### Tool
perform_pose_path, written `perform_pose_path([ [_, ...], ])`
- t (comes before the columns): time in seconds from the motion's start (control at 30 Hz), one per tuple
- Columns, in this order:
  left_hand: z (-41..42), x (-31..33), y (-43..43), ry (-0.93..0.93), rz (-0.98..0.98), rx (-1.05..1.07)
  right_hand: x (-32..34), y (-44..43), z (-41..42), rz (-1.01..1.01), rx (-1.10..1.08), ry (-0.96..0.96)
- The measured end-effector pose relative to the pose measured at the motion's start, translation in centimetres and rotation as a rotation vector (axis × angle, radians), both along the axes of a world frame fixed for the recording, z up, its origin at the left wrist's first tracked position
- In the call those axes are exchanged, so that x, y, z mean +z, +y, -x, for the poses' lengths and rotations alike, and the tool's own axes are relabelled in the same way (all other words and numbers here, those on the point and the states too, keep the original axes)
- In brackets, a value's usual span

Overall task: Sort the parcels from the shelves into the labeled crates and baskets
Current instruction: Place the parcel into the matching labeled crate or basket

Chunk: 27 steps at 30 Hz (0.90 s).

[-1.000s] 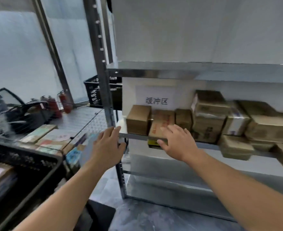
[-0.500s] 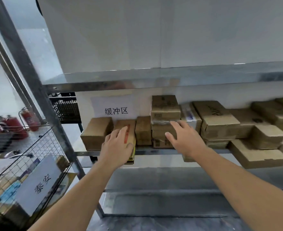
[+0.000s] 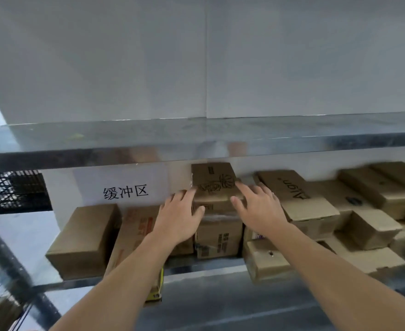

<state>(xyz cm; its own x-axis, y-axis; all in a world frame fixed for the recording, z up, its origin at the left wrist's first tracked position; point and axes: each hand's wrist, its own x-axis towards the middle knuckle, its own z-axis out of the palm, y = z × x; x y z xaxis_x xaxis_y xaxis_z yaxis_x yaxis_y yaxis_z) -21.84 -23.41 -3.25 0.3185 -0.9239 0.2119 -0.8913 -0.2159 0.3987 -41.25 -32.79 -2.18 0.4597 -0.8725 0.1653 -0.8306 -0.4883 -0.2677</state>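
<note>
Both hands are reaching onto the shelf [image 3: 203, 265] just right of the white sign [image 3: 125, 187], flanking the top parcel [image 3: 213, 180], a brown carton with a printed drawing that is sitting on a taped carton [image 3: 219, 235]. The left hand [image 3: 180, 217] is lying against the parcel's left side, fingers straight and spread, thumb pointing across its front face. The right hand [image 3: 260, 210] is resting its straight, fanned fingers along the parcel's right top edge. Neither hand is curling round it. Further right of the sign, a carton marked Align [image 3: 294, 194] is lying among other brown cartons. Directly below the sign a plain carton [image 3: 84, 237] is standing. Left of the sign, a black crate [image 3: 15, 189] is showing behind the shelf.
</note>
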Motion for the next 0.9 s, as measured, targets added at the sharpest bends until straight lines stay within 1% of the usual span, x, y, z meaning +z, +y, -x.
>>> perform_pose_path([
  [0.1,-0.4,-1.2,-1.7,0.035,-0.028,-0.031,-0.7,-1.2,-0.8,-0.087,-0.039,-0.028],
  [0.13,-0.5,-1.5,-1.9,0.058,-0.016,-0.041,-0.8,-1.4,-1.0,-0.144,-0.03,-0.075],
  [0.2,-0.4,-2.0,-2.0,0.123,0.044,-0.067,-0.7,-1.3,-1.5,-0.264,0.001,-0.251],
  [0.23,-0.3,-2.2,-1.8,0.17,0.088,-0.077,-0.6,-1.0,-1.7,-0.291,0.009,-0.336],
  [0.3,0.0,-2.5,-1.3,0.257,0.184,-0.086,-0.3,-0.4,-2.0,-0.285,0.005,-0.458],
  [0.4,1.1,-2.5,0.1,0.325,0.291,-0.101,-0.6,0.4,-1.7,-0.285,-0.027,-0.631],
  [0.57,4.8,-1.9,2.4,0.665,0.497,-0.04,-0.5,1.8,0.4,-0.37,-0.015,-0.885],
  [0.6,5.6,-1.9,2.8,0.699,0.54,-0.016,-0.6,2.2,1.0,-0.4,-0.013,-0.944],
  [0.67,7.2,-2.2,3.6,0.692,0.584,0.066,-0.9,2.8,2.6,-0.492,-0.019,-1.081],
  [0.77,10.1,-2.6,5.1,0.697,0.611,0.238,-1.5,4.2,5.1,-0.762,-0.07,-1.364],
  [0.83,12.3,-2.6,6.5,0.782,0.621,0.301,-2.0,5.7,6.8,-0.919,-0.072,-1.473],
  [0.9,14.1,-3.0,7.9,0.905,0.665,0.281,-3.4,7.2,8.2,-1.033,-0.081,-1.53],
])
